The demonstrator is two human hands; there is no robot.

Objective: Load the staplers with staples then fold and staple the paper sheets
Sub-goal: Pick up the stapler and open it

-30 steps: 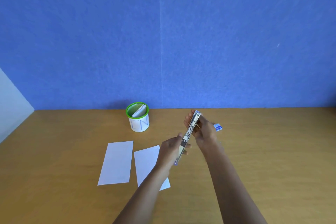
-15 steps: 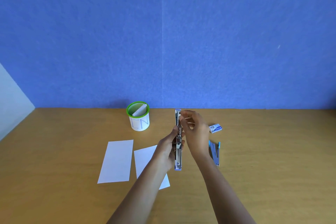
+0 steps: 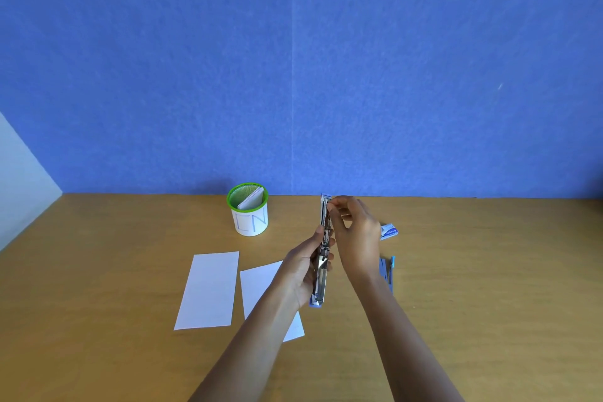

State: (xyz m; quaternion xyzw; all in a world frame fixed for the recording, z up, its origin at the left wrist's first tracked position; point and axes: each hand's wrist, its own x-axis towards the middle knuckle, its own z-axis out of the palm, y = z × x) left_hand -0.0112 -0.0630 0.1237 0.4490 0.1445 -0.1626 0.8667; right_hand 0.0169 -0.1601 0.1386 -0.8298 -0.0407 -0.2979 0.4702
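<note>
Stapler (image 3: 323,258) in both hands, swung open into one long strip with its metal channel facing up, held above the table (image 3: 489,287) and pointing away from me toward the blue wall (image 3: 293,75). My left hand (image 3: 301,271) grips its middle, thumb on the left side and fingers curled round from the right; the near end sticks out below my palm. My right hand (image 3: 354,238) is curled, its fingertips pinched against the far part of the stapler, just short of the tip. Whether they hold a strip of staples there is too small for me to tell.

Just right of my right hand, a small blue and white staple box (image 3: 389,232) lies on the table. A second blue stapler (image 3: 388,272) lies beside my right wrist, partly hidden by it.

Left of my left hand lie two white paper sheets: one (image 3: 208,290) flat and in full view, the other (image 3: 261,284) closer, partly covered by my left forearm. Beyond them, up and left of that hand near the wall, stands a white cup with a green rim (image 3: 250,220), folded white paper propped inside it.
</note>
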